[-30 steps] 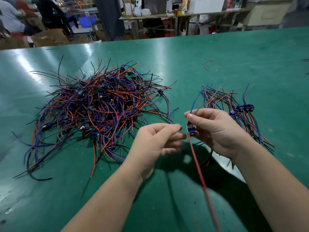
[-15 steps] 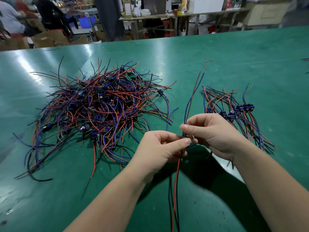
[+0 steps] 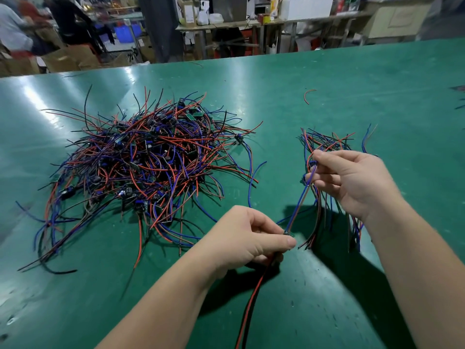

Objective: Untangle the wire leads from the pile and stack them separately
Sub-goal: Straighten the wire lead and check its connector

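Note:
A big tangled pile of wire leads [image 3: 148, 167], red, blue and black with small circuit boards, lies on the left of the green table [image 3: 352, 79]. A smaller sorted stack of leads [image 3: 327, 143] lies to the right, partly hidden behind my right hand [image 3: 352, 180]. One wire lead [image 3: 300, 197] stretches between both hands above the table. My left hand [image 3: 251, 240] pinches its small board end, with red and black wires hanging down toward me. My right hand pinches the blue and red wires at the upper end.
A single loose red wire [image 3: 309, 94] lies far back on the table. Beyond the far edge are workbenches, cardboard boxes and people at the back left. Bare green surface spans the front and far right.
My hands have drawn apart. The right hand rose up and right over the sorted stack with the wire ends; the left hand dropped slightly, stretching the lead between them.

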A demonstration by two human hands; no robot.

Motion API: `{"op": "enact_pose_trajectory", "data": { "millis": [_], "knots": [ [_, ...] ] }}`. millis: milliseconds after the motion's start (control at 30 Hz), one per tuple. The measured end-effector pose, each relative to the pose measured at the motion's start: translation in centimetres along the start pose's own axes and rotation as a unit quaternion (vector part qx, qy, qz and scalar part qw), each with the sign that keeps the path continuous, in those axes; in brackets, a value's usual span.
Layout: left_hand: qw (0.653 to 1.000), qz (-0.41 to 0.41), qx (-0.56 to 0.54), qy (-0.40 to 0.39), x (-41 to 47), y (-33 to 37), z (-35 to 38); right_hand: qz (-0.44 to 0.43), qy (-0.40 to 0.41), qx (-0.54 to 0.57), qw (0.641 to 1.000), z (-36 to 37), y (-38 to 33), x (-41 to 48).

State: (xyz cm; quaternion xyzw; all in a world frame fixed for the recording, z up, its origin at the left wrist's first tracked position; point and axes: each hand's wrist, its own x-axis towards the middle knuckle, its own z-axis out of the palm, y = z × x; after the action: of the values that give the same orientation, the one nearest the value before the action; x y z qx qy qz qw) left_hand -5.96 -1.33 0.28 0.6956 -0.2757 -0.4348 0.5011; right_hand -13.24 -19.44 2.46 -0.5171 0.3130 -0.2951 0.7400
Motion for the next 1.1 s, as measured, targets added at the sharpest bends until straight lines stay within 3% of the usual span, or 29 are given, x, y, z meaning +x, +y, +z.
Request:
{"op": "enact_pose_trajectory", "data": {
  "millis": [233, 333, 433, 500, 567, 633, 800, 1000, 1100],
  "knots": [
    [0.999, 0.004, -0.002, -0.051, -0.3, 0.0, -0.4, 0.001, 0.020, -0.021, 1.000, 0.0, 0.3, 0.2],
    [0.995, 0.044, -0.087, 0.015, -0.2, 0.2, -0.4, -0.023, -0.002, -0.001, 1.000, 0.1, 0.5, 0.4],
    [0.979, 0.080, -0.158, 0.105, 0.5, 0.4, -0.7, -0.057, 0.004, -0.080, 0.995, 0.5, 1.2, 0.3],
    [0.968, 0.090, -0.186, 0.140, 0.8, 0.4, -0.9, -0.103, -0.088, -0.190, 0.972, 1.0, 1.9, -0.5],
    [0.962, 0.094, -0.200, 0.157, 0.9, 0.3, -1.2, -0.148, -0.226, -0.275, 0.923, 1.8, 2.5, -1.7],
    [0.960, 0.101, -0.205, 0.163, 1.1, 0.1, -1.2, -0.177, -0.277, -0.305, 0.894, 2.3, 2.7, -2.4],
    [0.956, 0.118, -0.213, 0.163, 1.3, -0.2, -1.3, -0.174, -0.270, -0.261, 0.910, 2.4, 2.4, -2.8],
    [0.965, 0.081, -0.208, 0.139, 1.2, 0.2, -1.0, -0.206, -0.223, -0.341, 0.889, 2.4, 2.5, -1.7],
    [0.969, 0.071, -0.200, 0.129, 1.1, 0.3, -0.9, -0.192, -0.193, -0.338, 0.901, 2.2, 2.2, -0.6]
  ]
}}
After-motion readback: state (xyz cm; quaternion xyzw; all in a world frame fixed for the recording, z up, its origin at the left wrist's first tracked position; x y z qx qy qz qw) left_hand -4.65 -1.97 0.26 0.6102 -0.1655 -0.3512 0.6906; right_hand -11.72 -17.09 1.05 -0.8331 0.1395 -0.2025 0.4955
